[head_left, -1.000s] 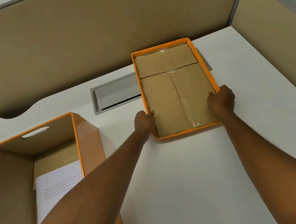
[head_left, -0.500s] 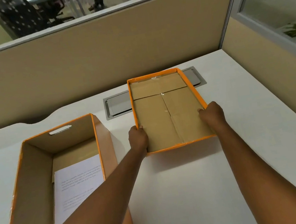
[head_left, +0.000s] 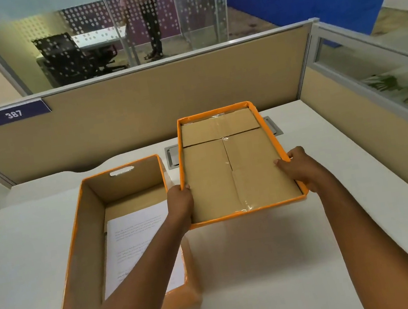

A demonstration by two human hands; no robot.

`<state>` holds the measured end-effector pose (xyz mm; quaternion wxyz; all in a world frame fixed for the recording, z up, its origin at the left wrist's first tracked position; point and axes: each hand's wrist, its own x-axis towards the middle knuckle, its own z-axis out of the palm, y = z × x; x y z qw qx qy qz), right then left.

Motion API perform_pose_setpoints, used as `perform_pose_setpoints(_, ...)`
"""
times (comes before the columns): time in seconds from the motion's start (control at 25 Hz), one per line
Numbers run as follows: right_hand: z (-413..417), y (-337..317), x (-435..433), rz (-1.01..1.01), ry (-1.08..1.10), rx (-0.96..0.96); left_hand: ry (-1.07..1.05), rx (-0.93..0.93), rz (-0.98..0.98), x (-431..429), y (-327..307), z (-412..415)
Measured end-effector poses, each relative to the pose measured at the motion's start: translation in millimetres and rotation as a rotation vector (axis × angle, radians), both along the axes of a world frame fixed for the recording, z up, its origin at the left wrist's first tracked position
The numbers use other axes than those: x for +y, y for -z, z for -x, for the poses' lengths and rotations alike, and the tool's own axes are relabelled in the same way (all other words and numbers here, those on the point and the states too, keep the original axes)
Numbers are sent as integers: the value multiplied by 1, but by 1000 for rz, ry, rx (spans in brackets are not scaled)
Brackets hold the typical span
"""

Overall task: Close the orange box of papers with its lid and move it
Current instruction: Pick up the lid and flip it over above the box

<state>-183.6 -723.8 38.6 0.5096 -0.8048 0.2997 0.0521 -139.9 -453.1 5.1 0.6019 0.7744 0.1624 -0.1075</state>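
Observation:
The orange lid (head_left: 232,171) hangs in the air above the white desk, its brown cardboard inside turned toward me and its far end tipped up. My left hand (head_left: 179,202) grips its left rim near the front corner. My right hand (head_left: 297,167) grips the right rim. The orange box (head_left: 78,243) stands open on the desk to the left of the lid. White printed papers (head_left: 137,247) lie on its floor, partly hidden by my left forearm.
A metal cable hatch (head_left: 172,156) is set into the white desk (head_left: 281,262) behind the lid. Beige partition walls (head_left: 138,116) close the desk at the back and on the right. A purple tag reading 387 (head_left: 13,114) hangs on the back partition.
Both hands have lifted the lid off the desk and drawn it toward me, with its far end tipped up. The camera has tilted up, showing the office beyond the partition.

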Motion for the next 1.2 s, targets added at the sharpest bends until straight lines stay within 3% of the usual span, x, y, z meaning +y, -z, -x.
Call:
perform_pose_setpoints(0.2,28,-50,22,-288,-32,-270,4,48,81,14,-12,22)
perform_pose_setpoints(0.36,32,-98,56,-247,-20,-457,-61,-231,-310,24,-37,29)
perform_pose_setpoints(0.4,32,-109,67,-203,-29,-495,-61,-322,-319,26,-47,30)
perform_pose_setpoints(0.48,31,-126,95,-35,-56,-548,-2,-373,-70,29,-73,32)
perform_pose_setpoints(0.6,29,-136,143,300,-80,-524,104,-272,257,31,-119,33)
perform_pose_setpoints(0.92,43,-104,250,664,-75,-623,362,-226,393,48,-166,23)
perform_pose_setpoints(1.2,54,-95,301,549,-178,-587,270,-243,387,84,-153,33)
